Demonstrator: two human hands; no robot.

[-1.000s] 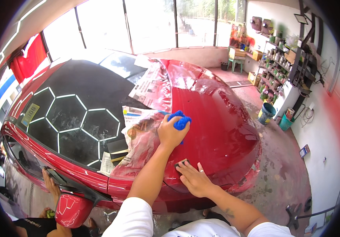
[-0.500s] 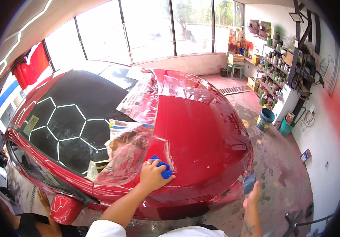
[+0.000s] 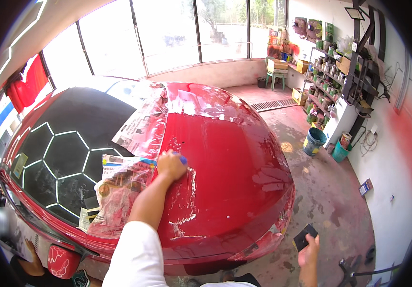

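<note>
My left hand [image 3: 171, 166] is pressed down on the red car hood [image 3: 225, 162], near its edge by the windshield. Its fingers close over a crumpled blue cloth [image 3: 183, 160], mostly hidden beneath the hand. Wet, whitish streaks run across the paint just below the hand. Off the hood's front corner, my right hand [image 3: 309, 253] grips a dark, flat sanding pad [image 3: 305, 237] in the air, thumb against its face. Beside my left arm, wet newspaper [image 3: 127, 184] under clear film covers the lower windshield edge.
Another person's arm [image 3: 34, 262] shows at lower left by the red side mirror [image 3: 63, 261]. On the right stand a dark blue bucket [image 3: 314, 140], a teal bucket [image 3: 341, 152] and a shelf of cans [image 3: 328, 79]. A black stand [image 3: 352, 273] is at lower right.
My left hand has slid the blue cloth farther up the hood, leaving wet streaks behind. The right hand has lowered slightly and turned the pad. My view has shifted a little.
</note>
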